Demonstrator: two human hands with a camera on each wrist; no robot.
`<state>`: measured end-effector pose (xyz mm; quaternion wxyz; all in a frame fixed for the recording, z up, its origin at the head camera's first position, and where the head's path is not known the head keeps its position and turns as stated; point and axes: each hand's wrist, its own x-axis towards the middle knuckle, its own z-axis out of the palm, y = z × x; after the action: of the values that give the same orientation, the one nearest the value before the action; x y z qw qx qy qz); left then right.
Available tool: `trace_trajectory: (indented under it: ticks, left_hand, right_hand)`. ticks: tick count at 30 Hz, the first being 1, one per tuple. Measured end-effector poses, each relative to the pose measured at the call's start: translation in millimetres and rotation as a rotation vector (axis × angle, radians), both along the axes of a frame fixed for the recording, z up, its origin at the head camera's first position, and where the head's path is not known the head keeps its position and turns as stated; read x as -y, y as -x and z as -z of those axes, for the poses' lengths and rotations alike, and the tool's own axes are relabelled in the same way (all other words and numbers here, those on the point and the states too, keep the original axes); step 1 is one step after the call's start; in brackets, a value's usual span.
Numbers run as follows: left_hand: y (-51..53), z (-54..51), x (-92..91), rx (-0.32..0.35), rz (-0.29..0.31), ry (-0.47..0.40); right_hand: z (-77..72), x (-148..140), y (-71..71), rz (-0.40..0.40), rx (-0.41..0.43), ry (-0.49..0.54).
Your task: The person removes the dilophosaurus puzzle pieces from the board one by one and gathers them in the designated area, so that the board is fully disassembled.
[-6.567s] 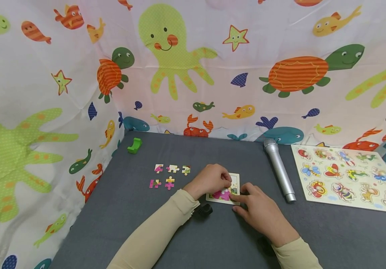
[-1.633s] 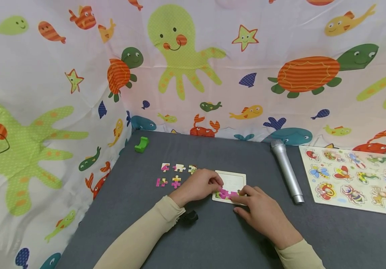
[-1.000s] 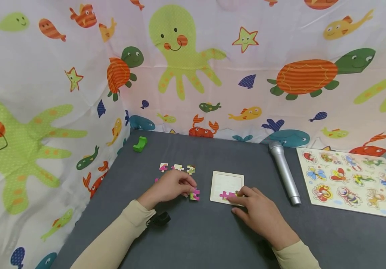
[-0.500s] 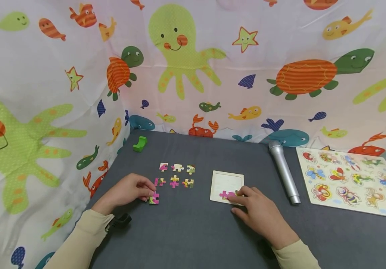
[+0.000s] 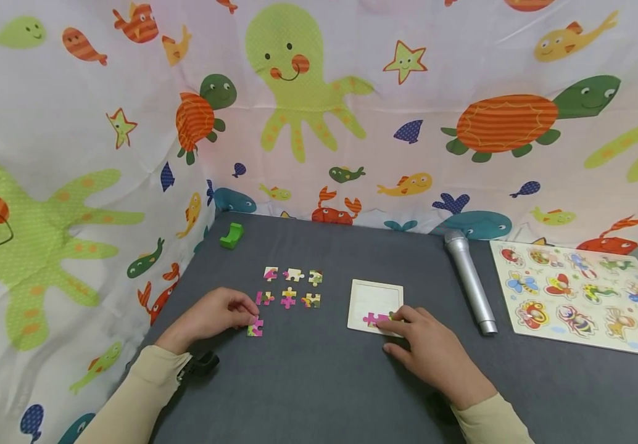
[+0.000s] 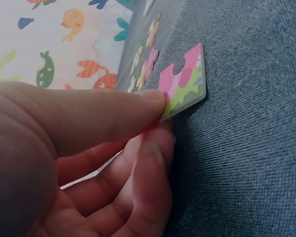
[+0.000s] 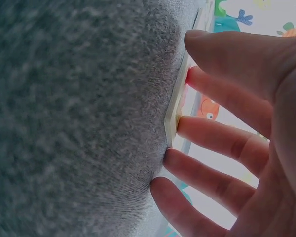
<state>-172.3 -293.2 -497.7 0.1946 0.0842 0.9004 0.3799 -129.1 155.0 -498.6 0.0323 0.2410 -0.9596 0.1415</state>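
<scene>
My left hand (image 5: 210,320) pinches a pink and green corner puzzle piece (image 6: 185,81) between thumb and fingers. That piece is at the table surface, just below a row of loose pieces in the head view; the left wrist view shows it tilted. To the right lies a small square puzzle tray (image 5: 354,308), its upper part bare pale wood. Joined pink pieces (image 5: 373,319) lie along its bottom edge, partly hidden by my right hand (image 5: 432,354). Extended fingers of that hand rest on the tray's lower right corner, with the thumb apart from it.
Several loose jigsaw pieces (image 5: 288,298) sit in two rows left of the tray. Farther back is a green curved block (image 5: 232,236). A silver microphone (image 5: 470,283) and a large insect puzzle board (image 5: 580,296) lie to the right. A sea-animal curtain (image 5: 319,123) hangs behind.
My left hand has taken the corner piece out of the tray and carried it left, beside the loose pieces. A yellow and red piece now shows in their lower row. My right hand stays on the tray.
</scene>
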Motion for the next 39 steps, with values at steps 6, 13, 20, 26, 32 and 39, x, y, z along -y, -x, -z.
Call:
trace_trajectory:
  ticks: [6,13,20,26,32,39]
  left_hand:
    - [2.3,-1.3,-4.3,-0.029,-0.013,0.026]
    - [5.1,-17.5,-37.4,-0.103,0.014,0.039]
    - [17.3,-31.5,-119.5,-0.201,0.165,0.011]
    - [29.7,-26.2,-183.8,-0.231,0.296,0.048]
    - [34.7,-18.6,-217.9,-0.202,0.315,0.1]
    - [34.0,-15.6,-231.8,-0.181,0.295,0.159]
  right_hand:
    - [-2.6,-4,-1.4,0.003,0.014,0.017]
    - [-5.7,-8,-1.2,-0.009,0.038,0.042]
    - [-7.7,-10,1.3,-0.004,0.087,0.058]
    - [-8.7,-10,3.3,0.011,0.121,0.06]
    - [-9.8,-9,4.5,-0.01,0.117,0.067]
    - [-10.4,-10,3.2,-0.008,0.114,0.082]
